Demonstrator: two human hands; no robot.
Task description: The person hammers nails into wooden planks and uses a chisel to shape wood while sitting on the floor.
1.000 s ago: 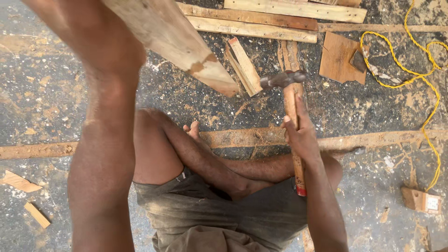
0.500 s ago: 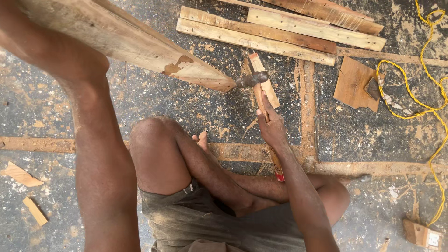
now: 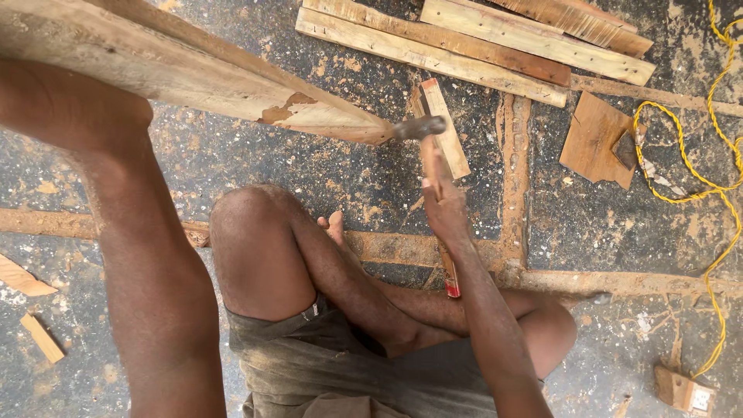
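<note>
dark gritty floor (image 3: 193, 170), sawdust scattered, daylight, wood strips (image 3: 433, 248) embedded.

The left hand is out of sight past the upper left edge of the frame, and the big plank (image 3: 193, 73) runs off there too; the hammer handle (image 3: 447, 271) is partly covered by the right hand (image 3: 445, 205); the yellow cord (image 3: 712, 178) leaves the right edge
</note>
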